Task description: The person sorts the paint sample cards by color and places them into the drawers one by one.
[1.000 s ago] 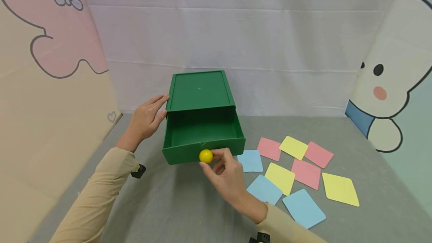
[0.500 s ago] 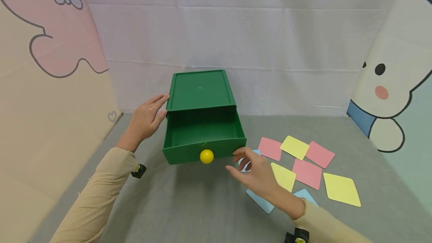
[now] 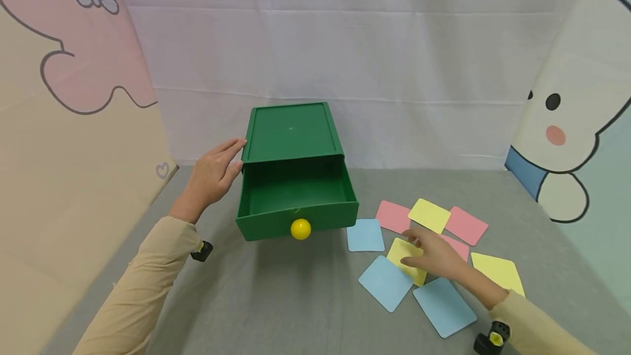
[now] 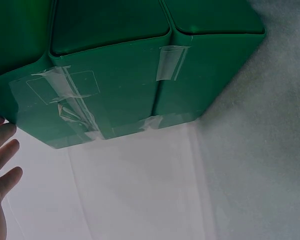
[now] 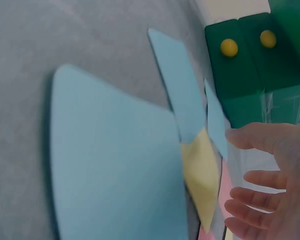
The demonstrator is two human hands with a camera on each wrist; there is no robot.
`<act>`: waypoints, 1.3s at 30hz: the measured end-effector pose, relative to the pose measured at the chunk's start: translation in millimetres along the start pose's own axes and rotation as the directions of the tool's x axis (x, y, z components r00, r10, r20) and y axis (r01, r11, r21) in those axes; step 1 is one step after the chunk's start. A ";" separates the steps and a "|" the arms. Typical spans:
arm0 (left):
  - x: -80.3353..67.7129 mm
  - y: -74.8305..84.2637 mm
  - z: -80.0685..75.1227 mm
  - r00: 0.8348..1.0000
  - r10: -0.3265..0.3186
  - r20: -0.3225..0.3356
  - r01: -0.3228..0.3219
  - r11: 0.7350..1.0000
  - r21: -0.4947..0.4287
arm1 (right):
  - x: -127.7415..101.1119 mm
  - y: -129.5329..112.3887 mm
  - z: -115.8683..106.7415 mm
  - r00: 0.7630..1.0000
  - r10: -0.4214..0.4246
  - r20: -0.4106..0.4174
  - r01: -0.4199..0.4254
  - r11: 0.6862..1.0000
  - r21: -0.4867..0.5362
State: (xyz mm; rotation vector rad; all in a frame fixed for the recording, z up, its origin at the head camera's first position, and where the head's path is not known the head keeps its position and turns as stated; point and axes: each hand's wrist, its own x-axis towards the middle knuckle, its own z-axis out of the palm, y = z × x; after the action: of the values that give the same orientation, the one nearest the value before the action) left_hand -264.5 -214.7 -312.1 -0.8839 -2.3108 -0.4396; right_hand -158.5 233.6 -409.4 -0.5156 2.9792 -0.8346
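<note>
A green drawer cabinet has its top drawer pulled out toward the front, with a yellow round knob on it. No item shows inside the drawer. My left hand touches the cabinet's left side near the top, fingers extended. In the left wrist view, clear tape joins the stacked green sections. Over the cards at the right is my right hand, fingers loosely bent and holding nothing. It overlaps a yellow card and partly hides a pink card.
Blue cards, pink cards and yellow cards lie spread on the grey cloth, right of the cabinet. A white curtain hangs behind, and cartoon-printed panels flank both sides.
My right hand has let go of the yellow knob and moved right to the cards. The drawer stays out, and my left hand has kept its place.
</note>
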 end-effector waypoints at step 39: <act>-0.1 0.9 -0.3 1.000 -0.010 -0.002 0.010 1.000 0.014 | 13.0 48.0 -24.3 0.948 0.027 0.319 -0.159 0.905 0.394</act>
State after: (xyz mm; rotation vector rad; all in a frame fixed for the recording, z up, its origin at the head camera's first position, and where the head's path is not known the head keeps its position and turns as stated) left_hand -263.7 -214.2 -311.9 -0.8650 -2.3151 -0.4280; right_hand -188.0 280.4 -411.8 -0.4289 2.4255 -1.2112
